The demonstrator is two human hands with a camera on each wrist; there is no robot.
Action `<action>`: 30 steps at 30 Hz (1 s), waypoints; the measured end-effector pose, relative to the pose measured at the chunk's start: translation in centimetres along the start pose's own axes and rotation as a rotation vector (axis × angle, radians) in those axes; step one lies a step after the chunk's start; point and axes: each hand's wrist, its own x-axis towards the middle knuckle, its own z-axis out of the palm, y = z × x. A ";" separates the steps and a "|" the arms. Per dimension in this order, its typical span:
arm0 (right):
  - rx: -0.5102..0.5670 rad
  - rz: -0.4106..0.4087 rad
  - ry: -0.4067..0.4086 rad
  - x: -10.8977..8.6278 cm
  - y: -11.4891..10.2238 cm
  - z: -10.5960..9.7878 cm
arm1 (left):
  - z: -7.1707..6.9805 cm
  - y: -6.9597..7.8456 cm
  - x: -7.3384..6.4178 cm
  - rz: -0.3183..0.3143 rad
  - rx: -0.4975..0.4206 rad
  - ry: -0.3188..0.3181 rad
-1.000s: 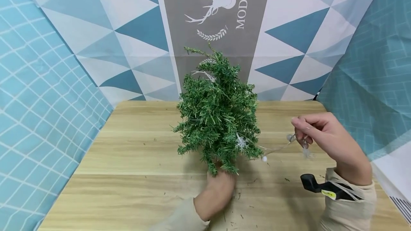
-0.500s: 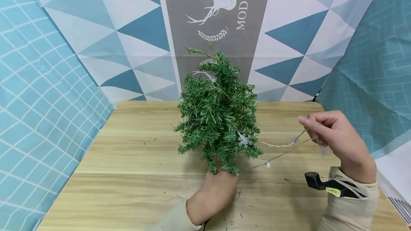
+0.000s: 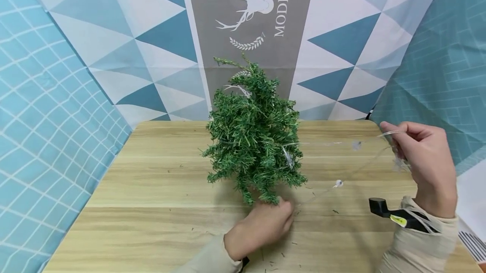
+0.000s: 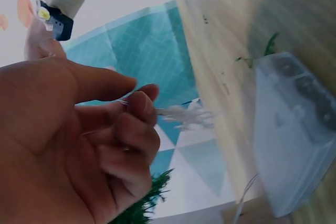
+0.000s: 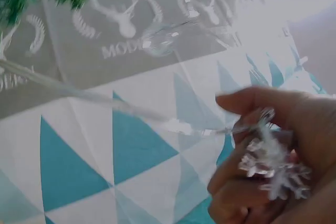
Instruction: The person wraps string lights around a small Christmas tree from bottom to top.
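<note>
A small green artificial Christmas tree (image 3: 252, 138) stands on the table with a thin snowflake string light on its right side. One clear snowflake (image 3: 289, 158) hangs against the branches. My right hand (image 3: 429, 155), right of the tree, pinches the wire, and a snowflake (image 5: 275, 166) dangles at its fingers in the right wrist view. Two strands run from it towards the tree, the lower one carrying a small white bulb (image 3: 338, 183). Below the front branches, my left hand (image 3: 262, 224) pinches the wire between thumb and fingers; a blurred snowflake (image 4: 189, 115) shows just past the fingertips.
A translucent battery box (image 4: 291, 140) lies on the wooden table (image 3: 152, 222) in the left wrist view. Green needle scraps are scattered near the tree. Patterned cloth (image 3: 163, 32) closes off the back and sides.
My right hand has moved right and slightly up, drawing the strands longer and straighter. My left hand has come out from under the tree a little to the right. The hanging snowflake has turned.
</note>
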 end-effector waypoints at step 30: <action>0.188 0.043 0.129 2.6 1.6 2.9 | -4.5 -1.1 -3.7 0.151 -0.152 -0.288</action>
